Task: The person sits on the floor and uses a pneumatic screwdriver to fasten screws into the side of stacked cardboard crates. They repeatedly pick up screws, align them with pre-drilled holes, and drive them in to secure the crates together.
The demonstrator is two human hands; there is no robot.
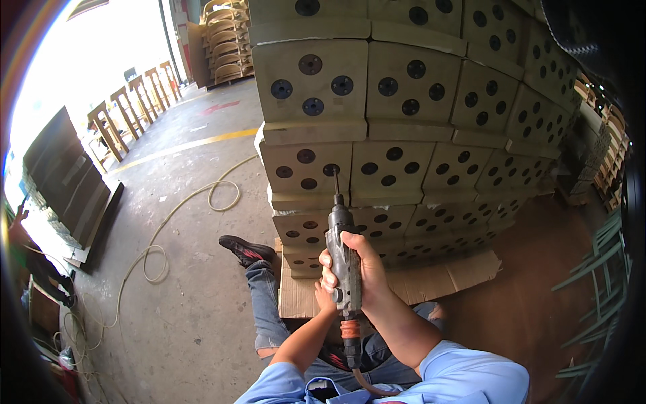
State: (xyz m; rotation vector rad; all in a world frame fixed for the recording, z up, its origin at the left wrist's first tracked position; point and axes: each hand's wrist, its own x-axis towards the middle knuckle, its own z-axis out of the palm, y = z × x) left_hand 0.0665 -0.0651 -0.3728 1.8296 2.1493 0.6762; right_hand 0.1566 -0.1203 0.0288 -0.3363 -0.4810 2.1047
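Note:
My right hand (367, 266) is wrapped around the dark body of an air screwdriver (344, 249). Its long thin bit reaches away from me to a round black disc (331, 170) in the face of a beige block (340, 192); the tip appears to meet the disc. Behind the tool, low near the cardboard, is my left hand (326, 299); one or two of its fingers show, and the rest are hidden by the screwdriver. Beneath the grip, an orange coupling (350, 328) joins the tool to a hose that runs toward my body.
Tall rows of beige blocks (414, 57) with black discs stand before me, with cardboard (441, 276) under them. A pale hose (151, 246) loops over the floor at left. Wooden frames (124, 111), stacked chairs (225, 44), a grey stack (64, 178) and green strips (599, 283) surround the area.

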